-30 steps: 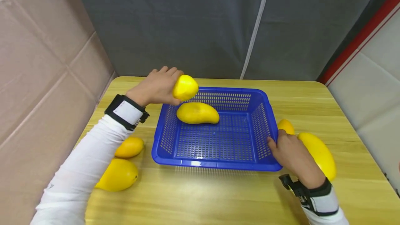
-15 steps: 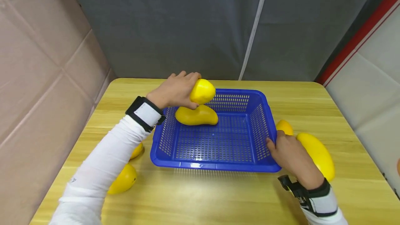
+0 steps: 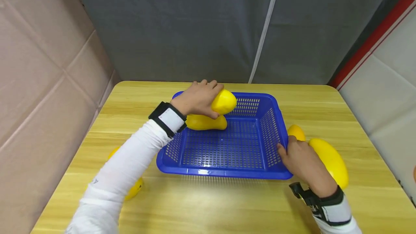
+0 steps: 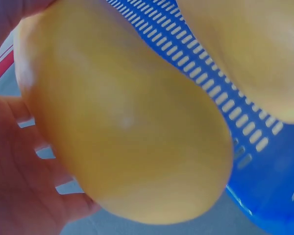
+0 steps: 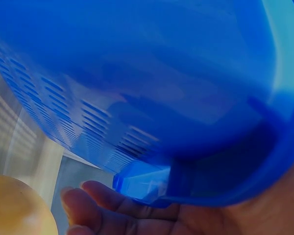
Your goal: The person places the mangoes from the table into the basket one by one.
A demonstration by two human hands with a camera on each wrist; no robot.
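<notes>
Yellow fruit (image 3: 225, 102) hangs in your grasp above the back left part of a blue basket (image 3: 224, 172), which sits on a wood-grain table (image 3: 227, 205). Behind the basket stretches a dark grey backdrop (image 3: 182, 28) with one pale seam (image 3: 265, 28); to the basket's left rises a pinkish, creased panel (image 3: 42, 75), to its right a white panel (image 3: 386, 96) edged by a red band (image 3: 357, 55). Your left hand (image 3: 199, 98) is clamped on the fruit, while a second fruit (image 3: 208, 124) lies inside the basket, partly hidden by that hand. From the left wrist, a strip of perforated basket wall shows between the two. Your right hand (image 3: 305, 161) is clamped on the basket's right rim, fingers on the outside. Just right of the basket, near that hand, lie a large fruit (image 3: 330, 161) and a small fruit (image 3: 295, 132); left of the basket, two more fruits (image 3: 134, 190) show past your white sleeve (image 3: 113, 176).
</notes>
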